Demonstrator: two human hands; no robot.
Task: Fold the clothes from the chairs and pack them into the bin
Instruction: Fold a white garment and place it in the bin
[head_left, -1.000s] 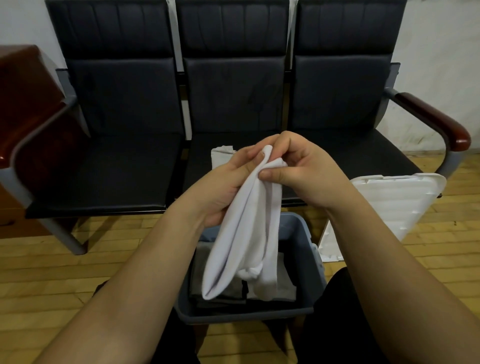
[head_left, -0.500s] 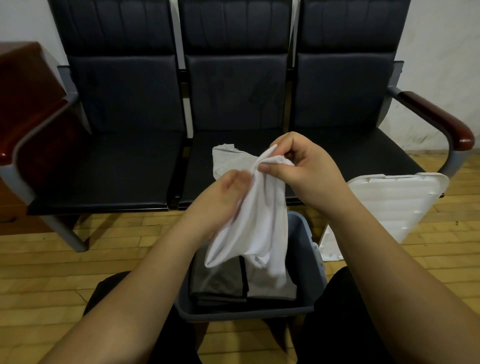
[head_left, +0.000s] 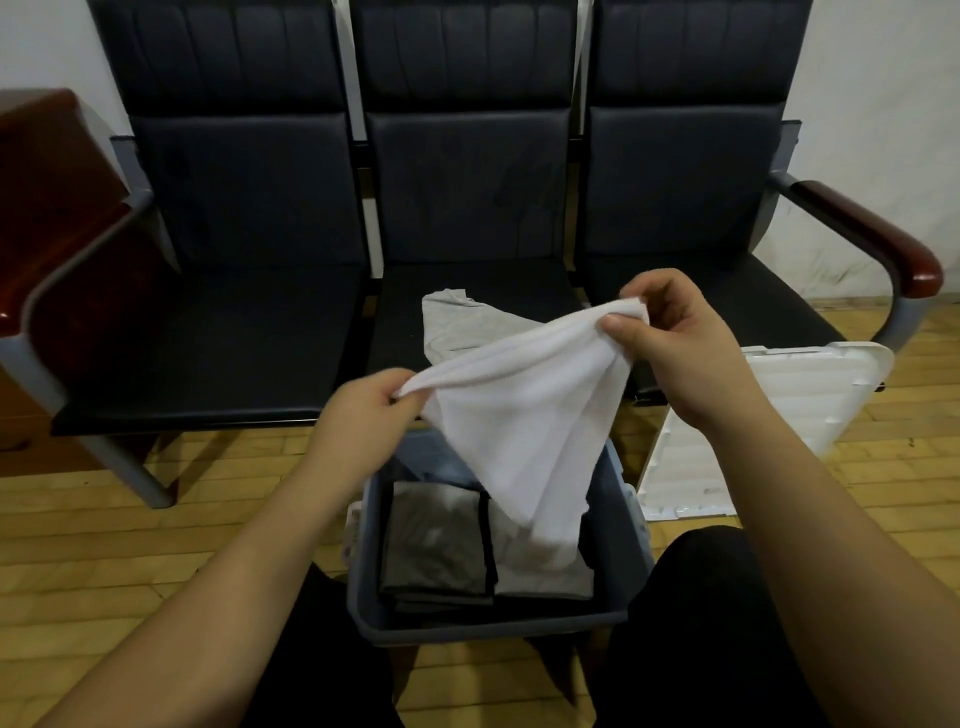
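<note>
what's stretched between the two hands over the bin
In the head view, a white garment spans from the left hand to the right hand, each pinching an edge, its lower part hanging into the gray bin.

A waiting room: linked black chairs (head_left: 467, 208) on wooden floor (head_left: 130, 545).

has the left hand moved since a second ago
Yes. The left hand has slid left and down, away from the right hand, toward the bin, stretching the white cloth.
</note>
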